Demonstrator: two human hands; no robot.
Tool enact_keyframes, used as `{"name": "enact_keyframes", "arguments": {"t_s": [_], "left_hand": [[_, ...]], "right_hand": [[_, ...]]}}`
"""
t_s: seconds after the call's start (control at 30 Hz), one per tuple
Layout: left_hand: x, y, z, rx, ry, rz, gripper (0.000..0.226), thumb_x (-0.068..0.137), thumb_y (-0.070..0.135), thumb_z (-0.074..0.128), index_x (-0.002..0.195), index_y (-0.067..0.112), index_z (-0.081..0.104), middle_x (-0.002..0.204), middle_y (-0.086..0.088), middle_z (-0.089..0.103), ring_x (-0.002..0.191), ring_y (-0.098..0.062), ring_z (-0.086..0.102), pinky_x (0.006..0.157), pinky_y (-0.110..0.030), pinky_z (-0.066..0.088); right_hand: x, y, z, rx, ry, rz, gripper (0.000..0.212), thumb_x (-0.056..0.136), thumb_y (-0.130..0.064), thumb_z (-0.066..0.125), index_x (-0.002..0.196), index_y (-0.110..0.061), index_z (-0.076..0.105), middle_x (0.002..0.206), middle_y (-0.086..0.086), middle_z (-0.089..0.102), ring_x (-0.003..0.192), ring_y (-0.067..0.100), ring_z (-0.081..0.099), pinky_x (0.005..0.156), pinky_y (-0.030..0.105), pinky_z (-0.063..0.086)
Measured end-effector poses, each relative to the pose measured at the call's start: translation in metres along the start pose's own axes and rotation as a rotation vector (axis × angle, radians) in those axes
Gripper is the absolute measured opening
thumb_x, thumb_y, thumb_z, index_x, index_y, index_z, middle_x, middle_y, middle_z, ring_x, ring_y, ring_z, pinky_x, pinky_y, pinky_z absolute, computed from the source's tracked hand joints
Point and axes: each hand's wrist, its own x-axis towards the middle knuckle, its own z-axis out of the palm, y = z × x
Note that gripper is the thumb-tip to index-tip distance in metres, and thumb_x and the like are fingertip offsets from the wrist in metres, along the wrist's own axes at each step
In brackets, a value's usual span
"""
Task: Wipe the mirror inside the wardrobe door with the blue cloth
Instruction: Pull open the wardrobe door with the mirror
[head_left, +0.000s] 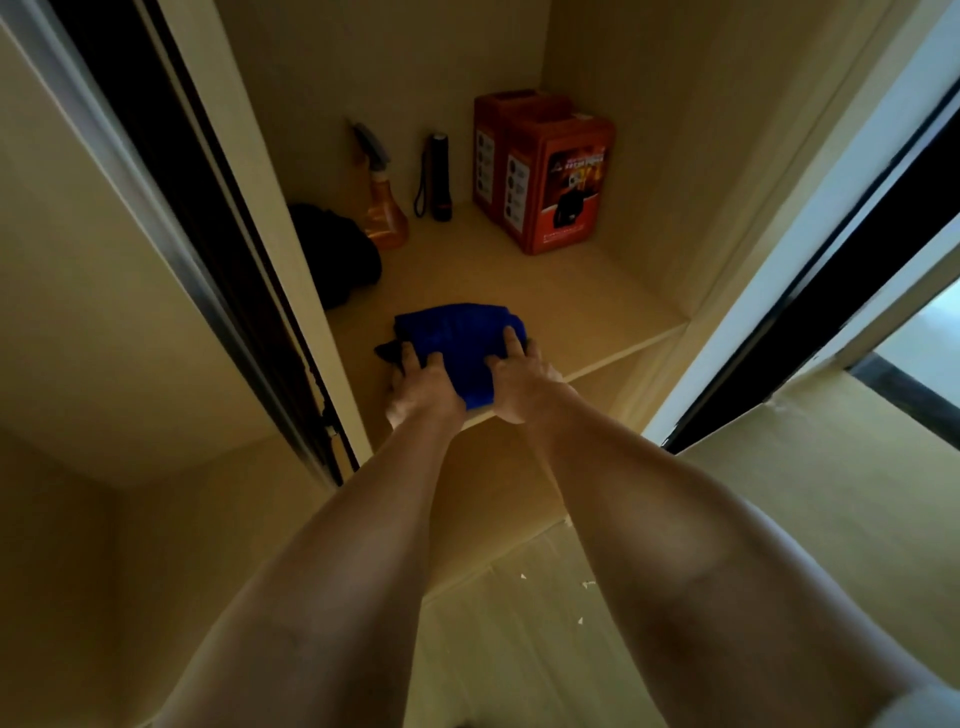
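Observation:
A folded blue cloth (460, 338) lies near the front edge of a beige wardrobe shelf (597, 317). Both of my hands lie on its near part. My left hand (421, 387) presses the cloth's left side, fingers laid over it. My right hand (519, 376) presses the right side, with one finger stretched forward along the cloth's edge. Whether either hand pinches the fabric is hidden under the palms. The wardrobe door (810, 249) stands open at the right, seen edge on, and its mirror face does not show clearly.
At the back of the shelf stand an orange spray bottle (382, 208), a black torch (439, 176) and two red boxes (550, 176). A dark bundle (337, 254) sits at the left. A sliding door frame (208, 249) rises at the left.

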Motion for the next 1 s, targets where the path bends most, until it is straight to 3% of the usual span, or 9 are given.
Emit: {"name": "enact_keyframes", "arguments": {"t_s": [0.1, 0.2, 0.33, 0.43, 0.57, 0.63, 0.77, 0.9, 1.0], "left_hand": [[-0.014, -0.004, -0.001, -0.013, 0.014, 0.004, 0.065, 0.089, 0.016, 0.055, 0.145, 0.022, 0.022, 0.156, -0.007, 0.009, 0.137, -0.030, 0.022, 0.095, -0.043, 0.044], [-0.035, -0.010, -0.004, -0.015, 0.093, 0.005, 0.056, 0.090, 0.013, 0.051, 0.142, 0.020, 0.029, 0.143, -0.010, 0.034, 0.123, -0.030, 0.041, 0.086, -0.042, 0.049], [-0.072, -0.020, -0.007, 0.072, 0.270, 0.047, 0.041, 0.091, 0.011, 0.051, 0.131, 0.019, 0.043, 0.124, -0.006, 0.052, 0.113, -0.025, 0.049, 0.078, -0.037, 0.049], [-0.099, -0.032, -0.009, 0.030, 0.372, 0.063, 0.031, 0.091, 0.013, 0.048, 0.122, 0.019, 0.050, 0.119, -0.003, 0.055, 0.108, -0.022, 0.054, 0.072, -0.035, 0.048], [-0.127, -0.053, -0.019, 0.062, 0.511, 0.132, 0.016, 0.089, 0.019, 0.048, 0.103, 0.019, 0.056, 0.100, 0.000, 0.061, 0.096, -0.019, 0.056, 0.065, -0.032, 0.045], [-0.136, -0.062, -0.029, -0.003, 0.573, 0.093, 0.012, 0.087, 0.022, 0.049, 0.097, 0.018, 0.055, 0.094, 0.000, 0.060, 0.089, -0.021, 0.057, 0.062, -0.033, 0.045], [-0.144, -0.077, -0.053, -0.189, 0.638, -0.108, 0.018, 0.088, 0.025, 0.048, 0.102, 0.018, 0.040, 0.090, 0.000, 0.050, 0.073, -0.020, 0.049, 0.058, -0.035, 0.037], [-0.139, -0.088, -0.069, -0.305, 0.532, -0.192, 0.037, 0.089, 0.021, 0.052, 0.122, 0.014, 0.037, 0.116, -0.006, 0.050, 0.097, -0.026, 0.054, 0.067, -0.037, 0.044], [-0.132, -0.095, -0.071, -0.260, 0.463, -0.154, 0.038, 0.090, 0.020, 0.052, 0.125, 0.014, 0.038, 0.119, -0.006, 0.051, 0.100, -0.025, 0.055, 0.064, -0.036, 0.040]], "right_hand": [[-0.014, -0.002, -0.002, -0.027, 0.034, -0.032, 0.064, 0.090, -0.010, 0.052, 0.147, -0.024, 0.028, 0.158, 0.008, -0.008, 0.144, 0.035, 0.001, 0.113, 0.045, 0.021], [-0.036, -0.007, -0.004, -0.031, 0.141, -0.105, 0.057, 0.087, -0.010, 0.055, 0.141, -0.017, 0.037, 0.152, 0.012, 0.019, 0.138, 0.033, 0.020, 0.111, 0.043, 0.027], [-0.070, -0.019, -0.006, 0.006, 0.379, -0.204, 0.039, 0.086, -0.009, 0.057, 0.124, -0.012, 0.049, 0.122, 0.009, 0.050, 0.112, 0.028, 0.048, 0.079, 0.036, 0.043], [-0.094, -0.033, -0.009, 0.037, 0.472, -0.295, 0.023, 0.087, -0.009, 0.055, 0.109, -0.012, 0.052, 0.101, 0.006, 0.058, 0.090, 0.024, 0.056, 0.062, 0.032, 0.035], [-0.120, -0.058, -0.014, 0.050, 0.546, -0.374, 0.011, 0.092, -0.010, 0.045, 0.100, -0.014, 0.052, 0.072, -0.001, 0.052, 0.059, 0.018, 0.047, 0.045, 0.030, 0.026], [-0.132, -0.073, -0.018, 0.056, 0.550, -0.416, 0.009, 0.093, -0.011, 0.044, 0.095, -0.016, 0.051, 0.074, -0.001, 0.053, 0.060, 0.019, 0.047, 0.043, 0.029, 0.024], [-0.146, -0.105, -0.031, 0.138, 0.551, -0.479, 0.012, 0.094, -0.018, 0.043, 0.091, -0.022, 0.054, 0.083, -0.001, 0.059, 0.070, 0.020, 0.053, 0.054, 0.031, 0.034], [-0.146, -0.132, -0.040, 0.207, 0.588, -0.473, 0.022, 0.097, -0.017, 0.043, 0.115, -0.019, 0.056, 0.102, 0.004, 0.063, 0.092, 0.026, 0.062, 0.060, 0.031, 0.036], [-0.144, -0.149, -0.041, 0.260, 0.525, -0.404, 0.030, 0.098, -0.022, 0.041, 0.127, -0.017, 0.048, 0.112, 0.008, 0.062, 0.097, 0.028, 0.061, 0.061, 0.032, 0.037]]}}
